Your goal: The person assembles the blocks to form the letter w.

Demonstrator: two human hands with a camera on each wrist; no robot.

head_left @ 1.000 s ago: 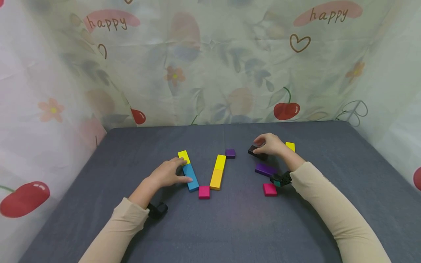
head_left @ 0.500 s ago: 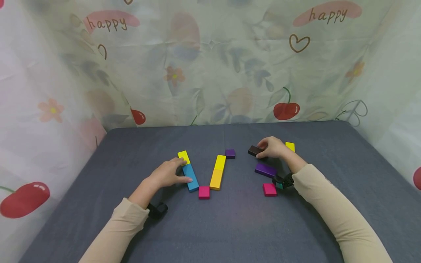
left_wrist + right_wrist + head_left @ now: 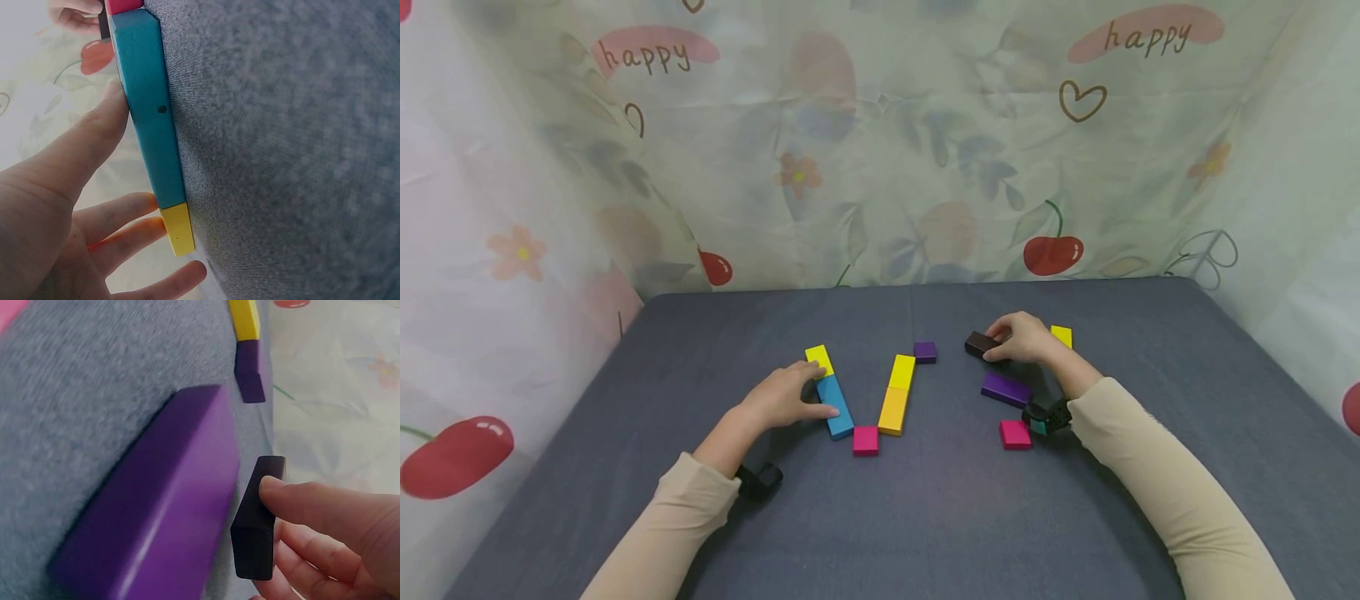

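My left hand [image 3: 781, 396] rests on a blue block [image 3: 145, 112] and the yellow block [image 3: 820, 356] at its far end, its fingers loosely spread and its thumb on the blue. A magenta block [image 3: 866, 440] adjoins the blue block's near end. From there an orange block [image 3: 892, 411] and a yellow block [image 3: 902, 372] slant away, with a small purple block [image 3: 925, 352] at their far end. My right hand [image 3: 1024, 337] pinches a black block [image 3: 253, 550] between thumb and fingers, just beyond a long purple block [image 3: 1006, 389].
On the right lie a magenta block [image 3: 1015, 434], a teal block [image 3: 1039, 427] mostly hidden by the wrist camera, and a yellow block [image 3: 1062, 335] behind the right wrist. A dark grey cloth [image 3: 880, 533] covers the table. A printed curtain [image 3: 880, 150] hangs behind it.
My right hand has shifted slightly toward me and changed its grip on the black block, uncovering more of its top. The left hand and the other blocks have stayed put.
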